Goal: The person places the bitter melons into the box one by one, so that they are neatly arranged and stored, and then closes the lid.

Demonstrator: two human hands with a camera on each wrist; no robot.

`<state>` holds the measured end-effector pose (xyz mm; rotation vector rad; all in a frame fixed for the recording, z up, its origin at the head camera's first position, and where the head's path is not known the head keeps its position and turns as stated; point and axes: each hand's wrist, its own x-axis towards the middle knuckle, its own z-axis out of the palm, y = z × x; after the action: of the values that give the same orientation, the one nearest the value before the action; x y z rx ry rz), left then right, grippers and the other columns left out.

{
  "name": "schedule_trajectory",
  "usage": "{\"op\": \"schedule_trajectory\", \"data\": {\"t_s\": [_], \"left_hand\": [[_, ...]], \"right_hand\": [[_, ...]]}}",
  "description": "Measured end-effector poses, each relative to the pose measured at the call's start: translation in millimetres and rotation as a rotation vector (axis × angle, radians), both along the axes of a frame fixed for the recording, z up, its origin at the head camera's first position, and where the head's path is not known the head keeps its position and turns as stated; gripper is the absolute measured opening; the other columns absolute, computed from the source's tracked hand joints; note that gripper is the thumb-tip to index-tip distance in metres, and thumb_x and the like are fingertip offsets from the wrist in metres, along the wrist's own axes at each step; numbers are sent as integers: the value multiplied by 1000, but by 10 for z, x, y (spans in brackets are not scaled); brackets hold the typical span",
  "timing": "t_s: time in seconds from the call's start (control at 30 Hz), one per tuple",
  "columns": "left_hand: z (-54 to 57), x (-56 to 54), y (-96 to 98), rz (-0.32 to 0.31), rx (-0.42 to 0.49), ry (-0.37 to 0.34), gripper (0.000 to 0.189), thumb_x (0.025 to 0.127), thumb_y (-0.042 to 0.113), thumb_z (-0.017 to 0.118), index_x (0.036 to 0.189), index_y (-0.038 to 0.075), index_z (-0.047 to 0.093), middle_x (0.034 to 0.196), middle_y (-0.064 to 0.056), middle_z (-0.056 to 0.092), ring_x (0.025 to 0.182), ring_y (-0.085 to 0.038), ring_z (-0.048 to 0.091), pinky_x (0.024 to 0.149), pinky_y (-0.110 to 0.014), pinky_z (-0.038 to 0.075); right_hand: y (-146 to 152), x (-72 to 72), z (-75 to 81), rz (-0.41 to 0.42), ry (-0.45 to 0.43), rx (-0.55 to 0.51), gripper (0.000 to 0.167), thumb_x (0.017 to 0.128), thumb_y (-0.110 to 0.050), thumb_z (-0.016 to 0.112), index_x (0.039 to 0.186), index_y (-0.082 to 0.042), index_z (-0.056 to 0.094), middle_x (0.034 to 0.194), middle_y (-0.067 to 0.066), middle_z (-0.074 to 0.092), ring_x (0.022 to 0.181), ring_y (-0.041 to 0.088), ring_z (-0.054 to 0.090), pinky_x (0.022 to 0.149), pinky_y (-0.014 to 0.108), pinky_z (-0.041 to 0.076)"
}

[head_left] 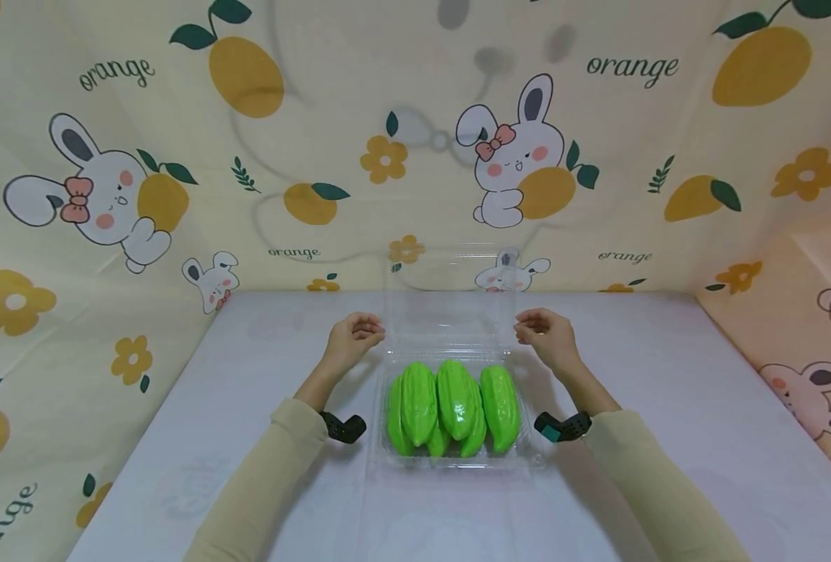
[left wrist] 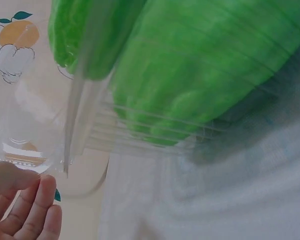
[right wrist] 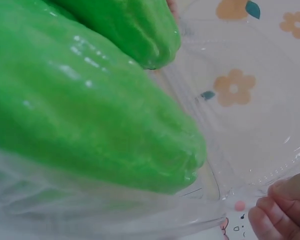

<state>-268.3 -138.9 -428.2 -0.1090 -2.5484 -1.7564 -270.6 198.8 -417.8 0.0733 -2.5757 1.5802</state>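
Note:
A clear plastic clamshell box stands on the table in the head view, its lid raised at the back and its base at the front. Several bright green, ridged bitter melons lie side by side and stacked in the base. My left hand pinches the lid's left edge between thumb and fingertips, as the left wrist view shows too. At the opposite edge, the thumb and fingers of my right hand pinch the rim. Close up, a melon fills much of the right wrist view.
The white tabletop extends around the box. A cream cloth printed with rabbits, oranges and flowers hangs behind the table and along both sides. Dark wrist cameras are strapped at both sleeve cuffs, beside the box.

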Motion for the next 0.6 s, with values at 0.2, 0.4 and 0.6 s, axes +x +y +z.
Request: {"op": "schedule_trajectory", "data": {"t_s": [0.2,0.4,0.6], "left_hand": [[21,-13,20,6,21,37,34,89,1,65,122,-3,59,111,-26,67,99,-25,67,76,-10,50],[89,-11,53,-8,44,70,35,92,1,61,126,-3,57,118,-27,64,109,-32,64,87,-17,53],[122,-7,69,-2,39,109,33,92,1,61,124,-4,58,115,-26,65,107,-34,64,84,-16,53]], "right_hand": [[1,32,-22,-5,57,12,21,90,1,62,108,13,62,96,27,67,66,-10,56,67,18,57],[6,48,-37,-22,79,34,19,90,1,62,106,10,63,97,28,68,66,-12,55,65,13,54],[9,60,-50,-28,108,43,18,90,-1,63,105,8,64,101,30,68,67,-15,53,66,7,49]]}}
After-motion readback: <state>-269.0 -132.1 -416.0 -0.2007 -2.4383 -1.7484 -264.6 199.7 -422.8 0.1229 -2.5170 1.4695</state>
